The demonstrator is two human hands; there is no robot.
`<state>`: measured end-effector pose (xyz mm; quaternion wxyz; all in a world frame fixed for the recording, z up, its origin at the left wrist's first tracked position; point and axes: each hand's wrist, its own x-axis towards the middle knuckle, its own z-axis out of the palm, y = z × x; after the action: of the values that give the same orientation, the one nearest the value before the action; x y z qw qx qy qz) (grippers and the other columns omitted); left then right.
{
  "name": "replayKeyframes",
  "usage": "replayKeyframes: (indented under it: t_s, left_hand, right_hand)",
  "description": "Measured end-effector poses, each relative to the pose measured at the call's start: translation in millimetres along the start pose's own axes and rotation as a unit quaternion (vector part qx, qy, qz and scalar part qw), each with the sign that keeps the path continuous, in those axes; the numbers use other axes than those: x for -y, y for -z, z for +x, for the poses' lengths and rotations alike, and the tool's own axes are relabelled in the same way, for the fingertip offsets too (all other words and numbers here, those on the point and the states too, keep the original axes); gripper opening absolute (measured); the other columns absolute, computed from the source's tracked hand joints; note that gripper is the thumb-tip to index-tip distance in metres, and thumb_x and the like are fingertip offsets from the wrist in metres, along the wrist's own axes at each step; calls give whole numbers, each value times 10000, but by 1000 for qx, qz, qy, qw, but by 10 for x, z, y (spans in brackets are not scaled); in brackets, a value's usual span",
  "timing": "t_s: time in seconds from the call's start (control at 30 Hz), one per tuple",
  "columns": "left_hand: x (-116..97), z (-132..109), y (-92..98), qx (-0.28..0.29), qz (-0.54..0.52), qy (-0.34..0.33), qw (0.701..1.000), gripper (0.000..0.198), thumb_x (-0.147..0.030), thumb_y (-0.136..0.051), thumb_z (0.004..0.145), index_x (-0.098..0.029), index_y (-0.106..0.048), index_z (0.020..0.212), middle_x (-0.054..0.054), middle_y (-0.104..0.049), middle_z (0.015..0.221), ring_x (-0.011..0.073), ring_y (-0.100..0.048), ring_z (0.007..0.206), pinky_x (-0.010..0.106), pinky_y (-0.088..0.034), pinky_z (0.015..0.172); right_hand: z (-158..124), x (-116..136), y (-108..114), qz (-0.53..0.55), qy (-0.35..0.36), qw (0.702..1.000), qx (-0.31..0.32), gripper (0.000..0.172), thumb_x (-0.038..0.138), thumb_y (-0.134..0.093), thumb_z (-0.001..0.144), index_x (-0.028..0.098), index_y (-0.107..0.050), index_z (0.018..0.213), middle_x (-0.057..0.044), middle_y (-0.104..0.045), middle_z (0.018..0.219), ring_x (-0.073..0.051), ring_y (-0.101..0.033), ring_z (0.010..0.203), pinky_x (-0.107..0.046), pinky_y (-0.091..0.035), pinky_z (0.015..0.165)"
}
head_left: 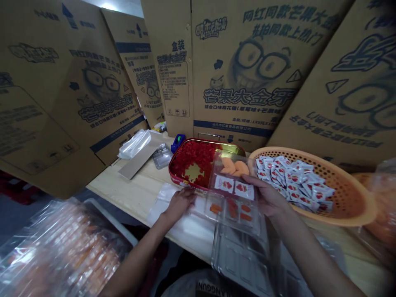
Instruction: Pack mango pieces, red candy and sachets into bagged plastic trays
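Note:
My right hand [267, 196] grips the right edge of a clear plastic blister tray [235, 225]. Its compartments hold orange oval candies [235, 166] at the far end, two white sachets with red strawberry prints [233, 187] in the middle, and small orange-red pieces [232, 210] nearer me. Beneath it, more clear trays [241, 255] extend toward my lap. My left hand [182, 203] is by the front rim of a red tin [173, 178], above a white sheet, with fingers loosely extended and nothing visible in them. Red pieces [194, 154] lie in the tin.
An orange perforated basket [349, 181] of white sachets stands right of the tray. Behind the table [120, 194] rise large printed cartons [244, 70]. A blue tape dispenser [177, 142], a cardboard strip [140, 154] and plastic bags [134, 144] lie left of the tin. Wrapped, filled packs [71, 247] are stacked lower left.

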<state>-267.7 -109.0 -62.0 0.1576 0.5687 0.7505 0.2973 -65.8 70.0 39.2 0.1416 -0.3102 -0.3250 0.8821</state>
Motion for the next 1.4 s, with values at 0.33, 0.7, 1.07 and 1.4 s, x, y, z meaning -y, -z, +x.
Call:
replayKeyframes:
  t_s: [0.33, 0.7, 1.07, 1.4]
  left_hand:
    - [182, -228, -232, -42, 92, -73, 992, 221, -189, -484, 836, -248, -665, 947, 60, -678, 1004, 181, -551, 1071, 438, -210, 1075]
    - [-7, -209, -77, -92, 71, -63, 991, 159, -171, -492, 773, -178, -624, 862, 98, -610, 895, 217, -549, 921, 459, -312, 991]
    - [-187, -94, 394, -100, -68, 36, 992, 328, -208, -588, 690, -211, -571, 1018, 7, -589, 751, 142, -552, 679, 252, -435, 669]
    - [-435, -96, 557, -127, -231, 124, 957, 218, -343, -659, 642, -186, -593, 779, -2, -595, 646, 132, -551, 609, 235, -423, 585]
  right_hand:
    - [-167, -73, 394, 25, 21, 996, -78, 187, 169, -562, 743, 160, -655, 905, -70, -725, 820, -218, -686, 702, -360, -556, 686]
    - [-419, -87, 421, 53, 69, 988, -125, 174, 145, -571, 713, 171, -672, 852, -59, -727, 771, -221, -687, 670, -379, -564, 706]
    - [-511, -56, 466, 72, 127, 985, -92, 225, 142, -566, 716, 157, -673, 915, -88, -715, 902, -245, -679, 828, -390, -541, 809]
    - [-543, -59, 444, 108, 143, 975, -134, 197, 114, -576, 702, 187, -672, 858, -48, -728, 800, -242, -688, 763, -414, -546, 801]
